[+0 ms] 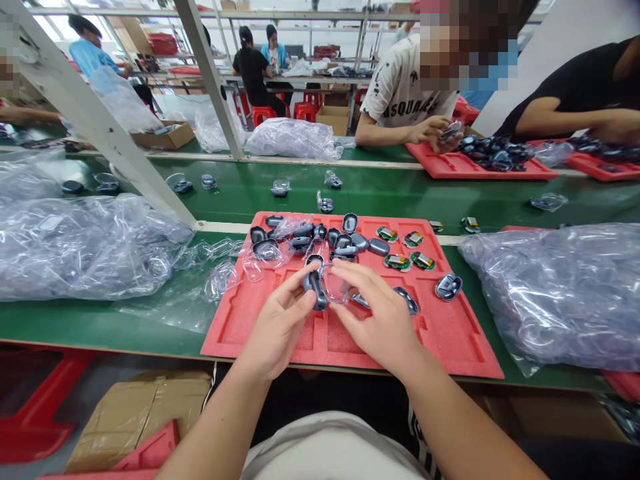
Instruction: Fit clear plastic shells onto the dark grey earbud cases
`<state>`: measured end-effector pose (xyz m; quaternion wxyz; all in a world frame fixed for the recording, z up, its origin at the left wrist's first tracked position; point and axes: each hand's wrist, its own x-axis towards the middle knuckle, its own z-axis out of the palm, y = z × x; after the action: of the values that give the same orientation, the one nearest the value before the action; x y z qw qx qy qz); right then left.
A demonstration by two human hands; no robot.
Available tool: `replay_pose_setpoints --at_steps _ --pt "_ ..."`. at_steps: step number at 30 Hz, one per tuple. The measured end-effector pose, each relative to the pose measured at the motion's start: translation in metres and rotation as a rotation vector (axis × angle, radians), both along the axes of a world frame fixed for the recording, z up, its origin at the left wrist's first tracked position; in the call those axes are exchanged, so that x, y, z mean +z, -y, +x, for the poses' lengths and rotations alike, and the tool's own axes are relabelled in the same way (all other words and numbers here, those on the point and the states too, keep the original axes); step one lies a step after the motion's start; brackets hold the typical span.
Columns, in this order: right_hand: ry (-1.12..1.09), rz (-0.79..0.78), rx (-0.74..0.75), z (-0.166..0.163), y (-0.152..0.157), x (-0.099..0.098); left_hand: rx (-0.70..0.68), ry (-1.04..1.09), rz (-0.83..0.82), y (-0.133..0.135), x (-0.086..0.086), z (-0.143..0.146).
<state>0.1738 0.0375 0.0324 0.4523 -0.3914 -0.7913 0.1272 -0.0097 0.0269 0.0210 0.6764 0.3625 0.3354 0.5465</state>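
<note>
Between the fingers of my left hand (pixel 276 325) is a dark blue-grey earbud case shell (pixel 315 293), tilted above a red foam tray (pixel 450 340). My right hand (pixel 383 313) pinches a clear plastic cover (pixel 336 285) right beside the shell; whether the two parts touch, I cannot tell. Just beyond my fingers lies a heap of dark case shells (pixel 345 243). Several green circuit boards with batteries (pixel 397 262) rest at the tray's far right. Another dark shell part (pixel 449 287) sits near its right edge. Loose clear covers (pixel 221 280) lie around the tray's left edge.
Bulging bags of clear parts flank the tray, one left (pixel 85 247) and one right (pixel 555 300). Beyond runs a green belt (pixel 240 190) carrying scattered cases. A white slanted post (pixel 110 113) rises at left. Across the belt, a co-worker (pixel 400 100) handles a part over another red tray (pixel 440 167).
</note>
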Motion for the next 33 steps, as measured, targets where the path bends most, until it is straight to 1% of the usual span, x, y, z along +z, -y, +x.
replay_pose_setpoints --at_steps 7,16,23,29,33 --pt "0.050 0.056 -0.028 0.0007 0.0007 0.0007 0.055 -0.028 0.035 0.0003 -0.0008 0.0014" --pt "0.120 0.157 -0.031 -0.0017 0.0013 -0.0046 0.086 -0.024 0.015 0.0008 -0.0038 0.0028" --pt "0.145 0.177 -0.030 -0.0008 0.0019 -0.0033 0.088 -0.044 0.000 0.0019 -0.0012 0.0009" --pt "0.154 0.180 -0.033 -0.0031 0.0032 -0.0052 0.135 -0.056 -0.031 0.0031 -0.0009 0.0015" --pt "0.134 0.195 -0.051 -0.0064 0.0036 -0.0057 0.154 -0.075 -0.018 0.0037 -0.0014 0.0020"
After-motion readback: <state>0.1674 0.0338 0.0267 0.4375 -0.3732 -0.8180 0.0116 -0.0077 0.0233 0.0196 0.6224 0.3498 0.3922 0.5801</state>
